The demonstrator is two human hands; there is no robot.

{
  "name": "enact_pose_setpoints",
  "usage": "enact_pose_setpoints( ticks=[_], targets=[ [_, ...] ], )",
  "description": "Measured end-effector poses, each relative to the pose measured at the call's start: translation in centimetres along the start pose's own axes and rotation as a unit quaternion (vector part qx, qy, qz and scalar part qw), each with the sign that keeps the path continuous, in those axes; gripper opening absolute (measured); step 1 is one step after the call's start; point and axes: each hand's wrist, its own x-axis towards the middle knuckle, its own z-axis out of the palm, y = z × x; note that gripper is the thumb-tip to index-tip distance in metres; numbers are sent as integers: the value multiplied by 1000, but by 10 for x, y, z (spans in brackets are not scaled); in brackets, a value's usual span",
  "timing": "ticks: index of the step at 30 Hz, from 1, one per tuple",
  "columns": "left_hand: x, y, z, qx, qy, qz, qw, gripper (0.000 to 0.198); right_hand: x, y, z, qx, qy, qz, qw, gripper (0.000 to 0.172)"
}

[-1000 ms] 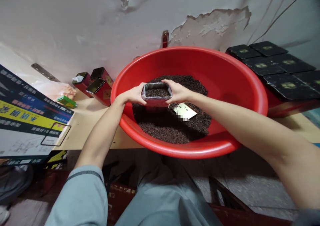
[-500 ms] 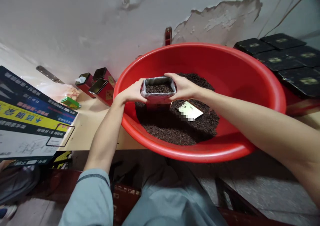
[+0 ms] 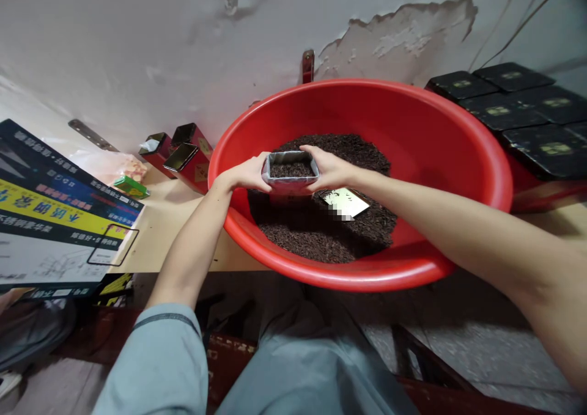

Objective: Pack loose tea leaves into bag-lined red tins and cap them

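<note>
Between my two hands is a red rectangular tin with a pale liner around its mouth, holding dark loose tea leaves. My left hand grips its left side and my right hand its right side. It stands upright over the big red basin; whether its bottom touches the heap below cannot be made out. A heap of the same dark leaves covers the basin floor. Upon the heap, by my right hand, lies a shiny flat plate, partly blurred out, with some leaves on it.
Several open red tins stand left of the basin, near a small green box. A large printed carton is at the far left. Several black-lidded tins crowd the right, by the peeling wall. A pale wooden table supports the basin.
The tin has come down slightly in the view, with both hands still on it, and its mouth looks more level. The view has shifted a little.
</note>
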Motion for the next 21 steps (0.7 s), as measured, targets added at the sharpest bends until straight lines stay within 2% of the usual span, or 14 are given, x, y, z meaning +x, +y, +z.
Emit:
enact_pose_setpoints(
  ticks=[2,7,11,13,18,21],
  targets=[
    [-1,-1,0,5,-13,-11,1000,100,0,-2,-1,-3,-10,3,1000,121],
    [1,-7,-1,-36,42,46,997,100,2,0,-6,7,20,-29,999,123],
    [6,-7,3,13,-2,12,1000,98,0,6,3,21,-6,20,1000,123],
    [5,-5,2,21,-6,0,1000,97,0,6,4,23,-12,29,999,122],
    [0,-2,-5,-31,56,50,997,97,2,4,-4,33,24,-12,999,122],
    [1,-4,-2,-12,24,25,999,99,1,6,3,46,3,9,999,124]
  ],
)
